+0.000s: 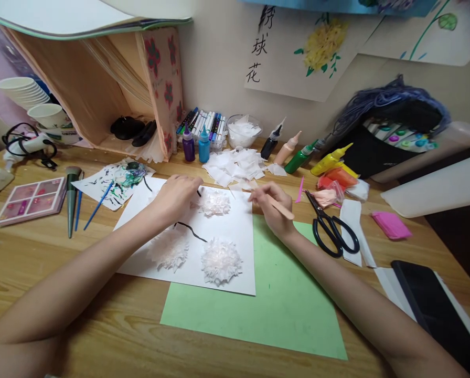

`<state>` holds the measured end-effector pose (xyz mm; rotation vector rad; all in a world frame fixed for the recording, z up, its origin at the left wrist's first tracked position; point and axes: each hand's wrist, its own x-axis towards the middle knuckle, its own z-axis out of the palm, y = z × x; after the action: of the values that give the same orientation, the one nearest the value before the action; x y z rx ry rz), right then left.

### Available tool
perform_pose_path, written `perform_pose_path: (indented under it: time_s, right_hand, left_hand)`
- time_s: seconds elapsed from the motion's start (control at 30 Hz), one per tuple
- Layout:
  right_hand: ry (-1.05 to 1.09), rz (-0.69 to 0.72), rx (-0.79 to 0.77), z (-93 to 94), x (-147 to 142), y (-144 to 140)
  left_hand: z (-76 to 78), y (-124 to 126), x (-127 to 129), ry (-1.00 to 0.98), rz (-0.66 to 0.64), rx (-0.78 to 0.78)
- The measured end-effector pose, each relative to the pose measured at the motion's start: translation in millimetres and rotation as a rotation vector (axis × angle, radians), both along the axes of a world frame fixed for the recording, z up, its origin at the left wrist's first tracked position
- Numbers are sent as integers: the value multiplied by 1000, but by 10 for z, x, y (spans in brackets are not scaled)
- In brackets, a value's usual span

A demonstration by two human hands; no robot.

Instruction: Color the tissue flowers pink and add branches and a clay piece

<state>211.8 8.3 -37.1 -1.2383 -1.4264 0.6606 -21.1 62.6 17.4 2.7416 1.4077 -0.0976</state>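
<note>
A white sheet of paper (235,231) lies on the wooden desk, partly over a green sheet (282,304). Three fluffy white tissue flowers are stuck on it: one at the top (215,202), one lower left (169,250), one lower right (221,261), with black painted stems between them. My left hand (175,195) rests on the white sheet beside the top flower, fingertips pinched at the paper. My right hand (272,206) holds a thin wooden stick (279,206) at the sheet's upper right corner.
A pile of white tissue squares (235,166) lies behind the sheet. Paint bottles (290,152), markers (203,125), black scissors (331,227), a paint-smeared palette paper (117,181), brushes (77,202), a pink palette (32,198) and a dark phone (435,307) surround the work.
</note>
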Motion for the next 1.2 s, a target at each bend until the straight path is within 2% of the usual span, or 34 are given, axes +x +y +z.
perform_pose_path:
  time_s: [0.13, 0.23, 0.33, 0.43, 0.57, 0.63, 0.77, 0.83, 1.2]
  right_hand:
    - [-293, 94, -3, -39, 16, 111]
    - [-375, 120, -7, -85, -31, 190]
    - [-311, 76, -6, -94, -62, 198]
    - [-146, 35, 23, -64, -81, 124]
    - [27, 110, 52, -24, -103, 13]
    - [-36, 96, 41, -29, -104, 12]
    - [-292, 50, -23, -77, -106, 114]
    - [-331, 52, -40, -94, -112, 163]
    - [-103, 56, -8, -101, -68, 128]
  left_hand:
    - [18, -13, 11, 2, 0, 2]
    - [22, -16, 17, 22, 4, 5]
    - [16, -14, 12, 29, 3, 8]
    - [5, -12, 2, 7, -6, -2]
    - [-8, -9, 0, 5, -2, -3]
    - [-5, -11, 6, 19, 7, -2]
    - [14, -23, 16, 37, 7, 2]
    - [14, -24, 14, 26, 7, 7]
    - [-19, -2, 4, 31, -4, 7]
